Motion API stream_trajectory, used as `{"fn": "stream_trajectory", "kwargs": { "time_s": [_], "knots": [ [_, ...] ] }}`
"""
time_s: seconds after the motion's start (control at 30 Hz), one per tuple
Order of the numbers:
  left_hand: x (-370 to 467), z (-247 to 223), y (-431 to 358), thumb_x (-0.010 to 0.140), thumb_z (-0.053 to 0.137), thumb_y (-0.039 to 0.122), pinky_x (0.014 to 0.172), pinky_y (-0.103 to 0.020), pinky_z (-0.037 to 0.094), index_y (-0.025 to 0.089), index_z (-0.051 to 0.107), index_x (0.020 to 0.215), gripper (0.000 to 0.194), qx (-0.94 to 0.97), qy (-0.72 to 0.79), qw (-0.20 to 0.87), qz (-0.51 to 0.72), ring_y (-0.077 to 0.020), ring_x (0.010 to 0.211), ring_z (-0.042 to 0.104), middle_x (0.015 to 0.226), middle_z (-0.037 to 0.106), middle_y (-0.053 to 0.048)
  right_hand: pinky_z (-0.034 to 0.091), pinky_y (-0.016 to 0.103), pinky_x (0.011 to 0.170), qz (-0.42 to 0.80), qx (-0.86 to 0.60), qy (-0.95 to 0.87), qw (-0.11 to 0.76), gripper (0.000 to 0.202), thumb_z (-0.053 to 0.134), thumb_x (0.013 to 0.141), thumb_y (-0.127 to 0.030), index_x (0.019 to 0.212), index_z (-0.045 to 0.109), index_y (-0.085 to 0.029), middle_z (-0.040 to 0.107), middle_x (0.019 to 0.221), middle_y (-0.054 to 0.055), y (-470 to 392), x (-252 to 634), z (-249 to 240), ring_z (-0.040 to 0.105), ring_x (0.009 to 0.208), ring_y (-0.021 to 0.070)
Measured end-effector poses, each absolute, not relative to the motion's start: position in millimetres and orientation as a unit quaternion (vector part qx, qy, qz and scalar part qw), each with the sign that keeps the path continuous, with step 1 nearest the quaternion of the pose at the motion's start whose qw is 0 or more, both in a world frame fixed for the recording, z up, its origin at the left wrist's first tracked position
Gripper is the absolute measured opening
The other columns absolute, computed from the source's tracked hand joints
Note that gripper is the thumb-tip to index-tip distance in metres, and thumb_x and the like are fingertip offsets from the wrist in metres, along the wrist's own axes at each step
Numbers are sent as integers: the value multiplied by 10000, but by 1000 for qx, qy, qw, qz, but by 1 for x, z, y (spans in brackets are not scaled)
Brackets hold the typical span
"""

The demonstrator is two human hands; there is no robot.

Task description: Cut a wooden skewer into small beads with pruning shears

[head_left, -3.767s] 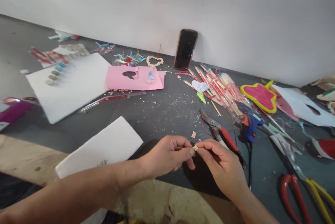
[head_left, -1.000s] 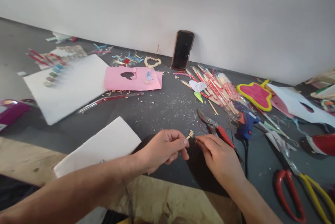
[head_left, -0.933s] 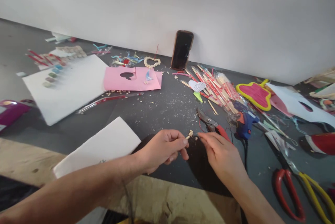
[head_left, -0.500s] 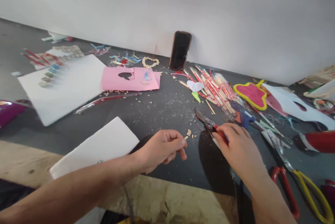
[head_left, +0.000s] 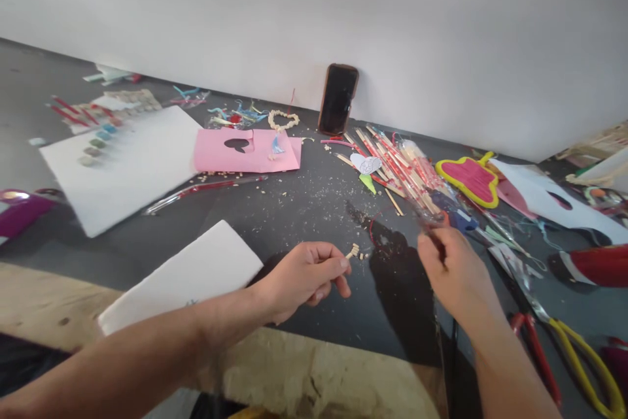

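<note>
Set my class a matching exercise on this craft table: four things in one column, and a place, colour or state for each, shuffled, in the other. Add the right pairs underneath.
Things
1. Left hand
2. Smartphone
3. Heart-shaped bead loop
4. Sheet under the blue tassel

Descriptions
A. Pink
B. Standing upright by the wall
C. Cream
D. Pinching a small pale stick

Right pairs
1-D, 2-B, 3-C, 4-A

No legible text, only small dark marks (head_left: 190,303), perhaps handwriting, on the nearer white slab (head_left: 196,268)
</note>
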State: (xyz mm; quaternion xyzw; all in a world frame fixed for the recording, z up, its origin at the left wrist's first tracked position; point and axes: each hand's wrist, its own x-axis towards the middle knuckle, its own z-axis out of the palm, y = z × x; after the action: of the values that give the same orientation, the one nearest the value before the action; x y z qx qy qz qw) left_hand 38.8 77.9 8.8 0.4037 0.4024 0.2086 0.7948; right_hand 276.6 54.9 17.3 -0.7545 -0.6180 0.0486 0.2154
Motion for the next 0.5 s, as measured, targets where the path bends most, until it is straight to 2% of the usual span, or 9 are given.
{"fn": "stream_trajectory", "kwargs": {
  "time_s": [0.07,0.13,0.23,0.3,0.37,0.43,0.5],
  "knots": [
    [38,10,79,781,549,361,356,-166,153,143,530,732,224,400,402,795,214,-16,358,280,593,620,-14,475,334,606,162,-751,-553,323,208,553,754,-408,859,557,-229,640,818,51,54,274,27,614,729,224],
    [37,12,81,776,556,368,357,-167,154,142,533,733,231,396,402,795,224,-16,359,281,588,614,-10,479,296,559,290,-711,-478,427,259,635,692,-372,904,562,-243,642,792,20,52,271,33,614,679,194],
    [34,14,85,772,567,369,359,-167,164,142,532,729,234,391,403,788,252,-17,361,293,588,611,-10,492,286,563,425,-637,-400,504,275,651,663,-260,924,568,-248,660,850,23,47,264,34,618,656,172],
    [31,16,89,774,570,368,359,-165,169,144,531,730,231,390,404,781,275,-16,358,300,591,616,-12,492,287,542,495,-595,-396,494,187,619,670,-205,845,562,-236,667,847,34,43,259,31,602,587,152],
    [29,17,91,780,565,365,358,-161,174,146,533,732,226,390,404,772,298,-16,357,305,592,620,-11,488,271,516,531,-573,-434,449,98,594,668,-171,727,534,-222,668,804,32,39,253,27,586,547,138],
    [27,18,93,785,560,358,359,-158,186,147,537,729,220,393,404,762,318,-15,358,313,589,622,-6,502,258,535,491,-589,-504,398,77,577,669,-168,724,559,-220,672,812,40,35,246,24,618,609,154],
    [27,18,93,787,559,349,361,-158,198,147,540,725,212,399,404,752,334,-15,358,320,583,621,1,525,255,594,385,-614,-585,364,213,538,678,-174,868,617,-229,665,978,76,32,240,23,653,789,193]
  ]
}}
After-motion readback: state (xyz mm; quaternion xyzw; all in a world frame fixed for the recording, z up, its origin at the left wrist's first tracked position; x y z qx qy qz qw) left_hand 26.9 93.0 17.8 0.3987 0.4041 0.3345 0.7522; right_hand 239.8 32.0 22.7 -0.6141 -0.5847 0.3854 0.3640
